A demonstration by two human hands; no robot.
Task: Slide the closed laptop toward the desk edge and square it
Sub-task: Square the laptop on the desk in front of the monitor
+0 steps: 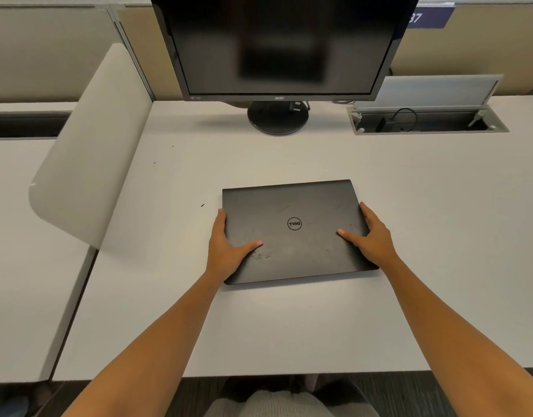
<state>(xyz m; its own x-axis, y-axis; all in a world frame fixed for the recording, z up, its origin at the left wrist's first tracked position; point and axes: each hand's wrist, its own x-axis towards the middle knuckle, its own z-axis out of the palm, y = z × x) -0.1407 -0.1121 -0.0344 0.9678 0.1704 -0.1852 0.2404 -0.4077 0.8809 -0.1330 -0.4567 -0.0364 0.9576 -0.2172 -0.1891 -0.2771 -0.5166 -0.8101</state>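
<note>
A closed black laptop (pixel 295 206) with a round logo lies flat in the middle of the white desk (pixel 289 332), turned slightly clockwise against the desk's front edge. My left hand (pixel 227 245) grips its left side, fingers along the edge and thumb on the lid. My right hand (pixel 370 236) holds the right side the same way, thumb resting on the lid. A wide strip of bare desk lies between the laptop's near edge and the desk's front edge.
A dark monitor (pixel 277 46) on a round stand (pixel 277 117) stands behind the laptop. An open cable hatch (pixel 427 121) with a black adapter sits at the back right. A curved white divider panel (pixel 87 152) rises along the desk's left side.
</note>
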